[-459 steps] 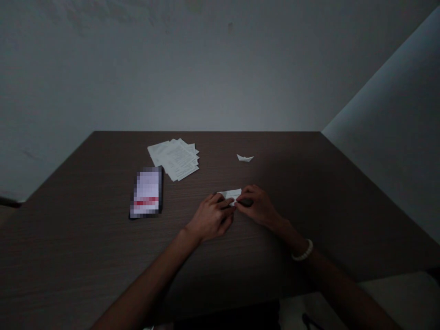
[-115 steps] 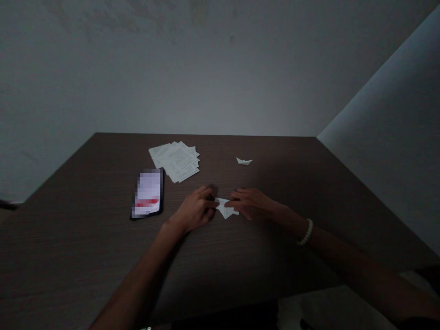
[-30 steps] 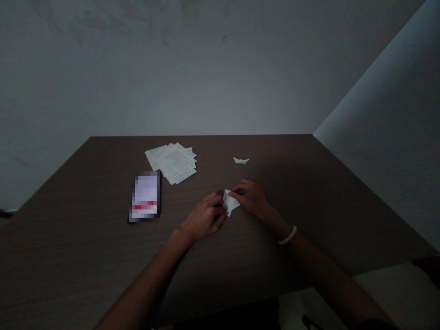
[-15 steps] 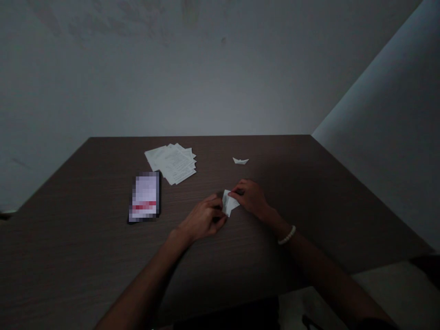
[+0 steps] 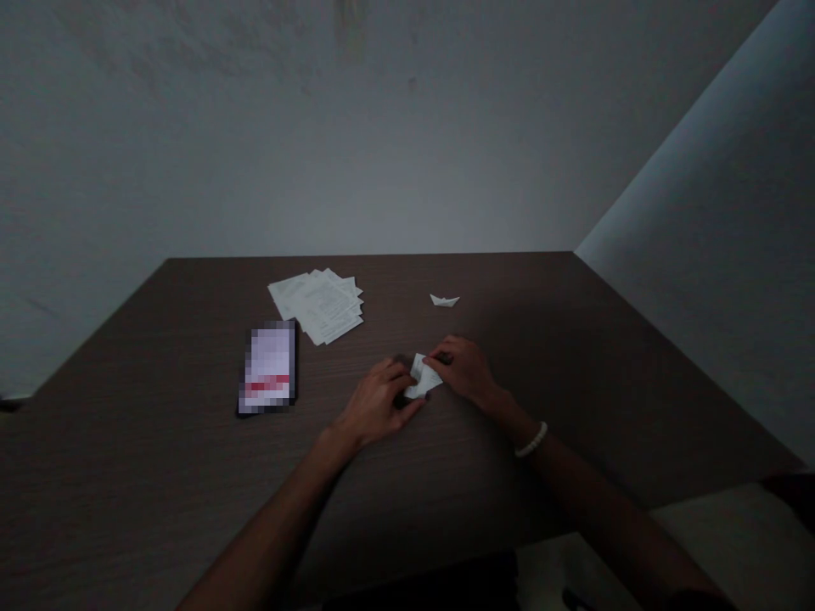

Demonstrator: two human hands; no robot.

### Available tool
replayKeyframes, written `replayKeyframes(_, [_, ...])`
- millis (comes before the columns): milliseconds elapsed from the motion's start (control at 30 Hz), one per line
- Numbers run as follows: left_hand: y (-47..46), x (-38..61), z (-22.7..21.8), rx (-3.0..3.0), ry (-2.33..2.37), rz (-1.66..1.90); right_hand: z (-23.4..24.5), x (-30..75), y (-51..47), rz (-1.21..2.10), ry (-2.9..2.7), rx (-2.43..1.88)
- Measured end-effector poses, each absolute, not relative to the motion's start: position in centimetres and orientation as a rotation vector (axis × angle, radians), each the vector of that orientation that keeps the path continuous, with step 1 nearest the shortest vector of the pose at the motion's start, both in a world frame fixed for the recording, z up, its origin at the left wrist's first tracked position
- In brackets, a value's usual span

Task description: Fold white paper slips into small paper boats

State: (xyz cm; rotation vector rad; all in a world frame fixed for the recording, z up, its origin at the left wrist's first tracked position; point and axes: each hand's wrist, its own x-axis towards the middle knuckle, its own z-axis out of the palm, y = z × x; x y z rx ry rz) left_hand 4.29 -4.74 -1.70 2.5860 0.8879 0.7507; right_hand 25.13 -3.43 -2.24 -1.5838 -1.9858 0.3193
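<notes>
Between my two hands is a small folded piece of white paper [image 5: 425, 378], low over the brown table. My left hand [image 5: 380, 402] grips its left side, thumb below and fingers above. From the right, my right hand [image 5: 459, 367] pinches the paper's upper edge between thumb and fingertips; a pale beaded bracelet circles that wrist. Beyond the hands, a small folded paper boat [image 5: 444, 300] rests on the table. The fingers cover parts of the paper's edges, so its full shape is hidden.
A fanned pile of printed paper sheets [image 5: 322, 304] lies at the back left. Nearer, a dark-edged tablet or phone [image 5: 267, 369] with a blurred screen lies flat. The brown table [image 5: 159, 356] meets a stained wall [image 5: 382, 153] behind.
The paper's left part has shifted and its outline now looks more compact. My left hand's thumb has moved slightly right along its lower edge. My right hand stays nearly in place.
</notes>
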Motion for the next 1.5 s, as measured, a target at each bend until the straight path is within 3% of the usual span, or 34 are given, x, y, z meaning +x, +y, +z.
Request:
replayKeyframes(400, [-3.3, 3.0, -2.1, 2.56, 1.082, 0.677, -2.0, 27.3, -3.9, 0.482, -2.051, -1.416])
replayKeyframes(633, [-3.2, 2.6, -2.0, 2.534, 1.082, 0.667, -1.0, 26.7, -4.6, 0.38, -2.355, -1.337])
replayKeyframes(1500, [-3.7, 3.5, -1.6, 2.44, 1.23, 0.626, -0.1, 25.5, -4.4, 0.407, -2.433, -1.437])
